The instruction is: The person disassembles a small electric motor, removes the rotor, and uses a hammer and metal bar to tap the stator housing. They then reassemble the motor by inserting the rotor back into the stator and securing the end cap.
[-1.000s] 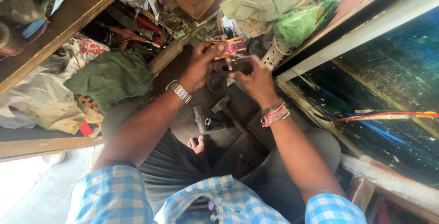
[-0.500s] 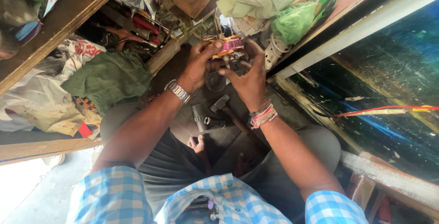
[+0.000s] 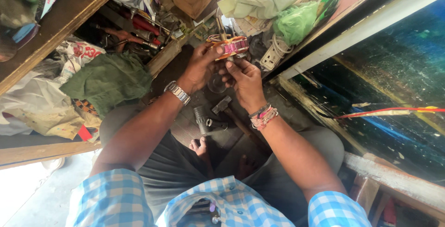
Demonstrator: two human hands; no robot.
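Note:
Both my hands hold up a small ring-shaped motor winding [image 3: 230, 46] wrapped in pink and orange with thin wires at its top. My left hand [image 3: 198, 66], with a metal watch on its wrist, grips the winding's left side. My right hand [image 3: 243, 78], with bead bracelets on the wrist, grips its lower right side with fingers pressed against it. Below the hands a hammer [image 3: 224, 106] and a dark metal cylinder [image 3: 202, 119] lie on the floor between my legs.
A green cloth [image 3: 109, 79] lies at left beside a wooden tray of red-handled tools [image 3: 139, 30]. A white power strip [image 3: 272, 56] and green plastic bag [image 3: 296, 22] sit at right, by a dark glass case [image 3: 394, 83]. A wooden shelf [image 3: 55, 23] crosses the upper left.
Both hands have lifted the winding a little farther from me, and the right hand has shifted from beside it to under its lower edge.

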